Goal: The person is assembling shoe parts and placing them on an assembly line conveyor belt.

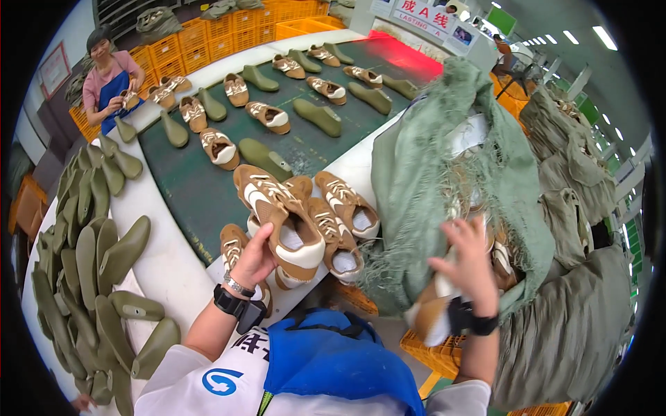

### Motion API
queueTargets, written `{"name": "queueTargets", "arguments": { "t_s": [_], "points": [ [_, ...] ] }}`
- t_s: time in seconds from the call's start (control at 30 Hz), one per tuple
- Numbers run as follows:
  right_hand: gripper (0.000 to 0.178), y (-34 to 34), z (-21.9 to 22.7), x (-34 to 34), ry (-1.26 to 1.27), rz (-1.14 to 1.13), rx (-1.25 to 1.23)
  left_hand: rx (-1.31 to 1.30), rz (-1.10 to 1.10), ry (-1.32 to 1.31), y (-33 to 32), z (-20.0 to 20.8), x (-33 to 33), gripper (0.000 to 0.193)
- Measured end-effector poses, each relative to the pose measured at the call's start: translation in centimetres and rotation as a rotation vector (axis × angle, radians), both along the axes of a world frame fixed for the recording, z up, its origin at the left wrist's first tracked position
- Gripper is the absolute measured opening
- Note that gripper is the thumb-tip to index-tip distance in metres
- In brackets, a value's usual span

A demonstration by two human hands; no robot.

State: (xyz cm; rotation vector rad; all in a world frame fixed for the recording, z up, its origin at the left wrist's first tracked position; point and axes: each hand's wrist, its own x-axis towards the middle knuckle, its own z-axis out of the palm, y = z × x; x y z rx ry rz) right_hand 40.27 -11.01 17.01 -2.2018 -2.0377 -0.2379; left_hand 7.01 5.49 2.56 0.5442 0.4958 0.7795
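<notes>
My left hand [254, 263] grips a brown sneaker [298, 239] with white laces and a white heel, held above the white table edge. More brown sneakers [349, 208] stand beside and under it. Over the mouth of a frayed green woven sack [402, 180], my right hand [466, 256] is blurred, its fingers spread. Another brown-and-white shoe [430, 312] is just below that hand, partly hidden by the wrist; what supports it cannot be made out. Inside the sack more shoes [503, 256] show.
A green conveyor belt [180, 201] carries sneakers and olive shoe lasts [317, 117]. Many lasts [104, 256] pile on the white table at left. A co-worker [111, 80] holds a shoe at far left. Orange crates [215, 43] line the back; grey-green sacks [569, 312] stand at right.
</notes>
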Motion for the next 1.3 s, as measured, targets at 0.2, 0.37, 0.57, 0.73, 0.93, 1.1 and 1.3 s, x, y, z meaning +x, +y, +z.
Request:
{"name": "queueTargets", "arguments": {
  "t_s": [0.2, 0.37, 0.57, 0.73, 0.93, 1.1, 1.3],
  "points": [
    [0.070, -5.0, -1.9, -0.1, 0.377, -0.414, 0.502, -0.082, -0.191, 0.313, 2.9, -5.2, 3.4, 0.038],
    [0.061, -10.9, -1.8, 3.9, 1.308, -0.400, 0.886, 0.609, -0.086, 0.875, 5.0, -5.1, 3.1, 0.037],
    [0.058, -3.3, 4.3, -6.8, 1.334, 0.019, 0.933, 1.226, -0.331, 1.589, 10.4, -5.9, -2.5, 0.040],
    [0.052, 13.1, -6.4, -9.9, 1.602, 0.178, 0.247, 1.459, -0.268, 1.564, 7.8, -6.9, -6.0, 0.040],
    [0.045, 19.9, -19.0, -6.2, 0.496, 0.089, -0.115, 1.314, -0.080, 1.372, -2.6, -5.3, -3.3, 0.042],
    [0.039, 19.1, -19.9, -4.7, 0.639, 0.139, -0.047, 1.359, -0.625, 1.316, -3.7, -6.6, -4.1, 0.040],
    [0.039, 10.0, -7.8, -9.4, 0.676, 0.449, 0.256, 1.443, -0.665, 1.261, -3.7, -6.3, -5.5, 0.036]
  ]
}}
